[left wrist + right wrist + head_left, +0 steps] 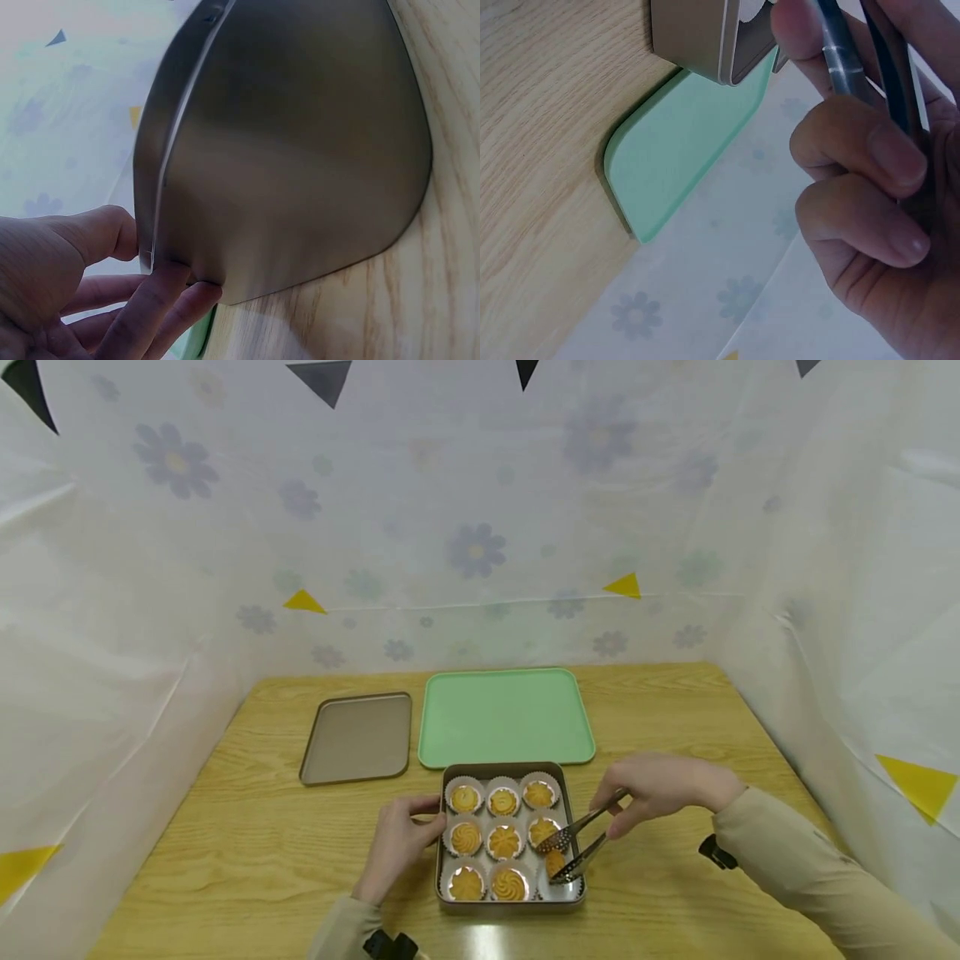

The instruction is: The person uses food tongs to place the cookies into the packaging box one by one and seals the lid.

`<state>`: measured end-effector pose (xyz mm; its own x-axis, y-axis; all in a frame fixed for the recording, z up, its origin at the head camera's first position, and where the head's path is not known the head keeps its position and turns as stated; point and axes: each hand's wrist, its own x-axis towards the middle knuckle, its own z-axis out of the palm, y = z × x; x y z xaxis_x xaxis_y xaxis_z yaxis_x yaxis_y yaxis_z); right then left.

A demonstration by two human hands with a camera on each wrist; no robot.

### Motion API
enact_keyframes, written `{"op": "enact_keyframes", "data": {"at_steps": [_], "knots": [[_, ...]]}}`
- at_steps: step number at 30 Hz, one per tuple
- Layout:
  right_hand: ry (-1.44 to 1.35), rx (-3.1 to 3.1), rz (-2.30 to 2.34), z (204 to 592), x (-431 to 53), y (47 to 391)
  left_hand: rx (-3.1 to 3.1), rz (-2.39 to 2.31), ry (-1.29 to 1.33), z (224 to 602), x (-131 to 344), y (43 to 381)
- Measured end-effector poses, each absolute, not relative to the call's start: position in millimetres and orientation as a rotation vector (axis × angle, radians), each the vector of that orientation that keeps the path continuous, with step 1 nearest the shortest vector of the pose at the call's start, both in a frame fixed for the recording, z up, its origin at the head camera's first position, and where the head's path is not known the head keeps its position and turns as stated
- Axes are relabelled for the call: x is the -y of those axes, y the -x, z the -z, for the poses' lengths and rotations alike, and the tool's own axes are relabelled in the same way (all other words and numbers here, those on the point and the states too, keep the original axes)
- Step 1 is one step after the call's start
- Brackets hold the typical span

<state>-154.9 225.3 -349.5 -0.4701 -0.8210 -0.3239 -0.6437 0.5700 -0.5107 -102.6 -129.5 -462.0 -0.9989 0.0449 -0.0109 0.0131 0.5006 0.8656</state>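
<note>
A metal tin (512,907) holds piped cookies in white paper cups, set out in rows. My right hand (660,789) grips perforated metal tongs (573,831) from the tin's right side. Between the tong ends, over the front right corner, is a cookie (554,862), partly hidden by them. Curled fingers and the tong arms (844,67) show close up in the right wrist view. My left hand (401,842) holds the tin's left edge, thumb at the rim. In the left wrist view its fingertips (176,274) touch the tin's outer wall (292,165).
Behind the tin lies a light green tray (506,718). A flat brown-grey tray (358,739) lies to its left. Everything stands on a wooden table (247,827), with white flowered sheeting (480,627) hanging at the back and sides.
</note>
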Motion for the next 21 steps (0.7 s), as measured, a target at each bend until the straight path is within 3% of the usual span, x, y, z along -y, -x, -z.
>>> {"op": "enact_keyframes", "data": {"at_steps": [21], "knots": [[1.061,-2.122,0.409,366.5,-208.0,167.7,-2.666,-1.584,-0.040,462.5,129.4,103.3]]}}
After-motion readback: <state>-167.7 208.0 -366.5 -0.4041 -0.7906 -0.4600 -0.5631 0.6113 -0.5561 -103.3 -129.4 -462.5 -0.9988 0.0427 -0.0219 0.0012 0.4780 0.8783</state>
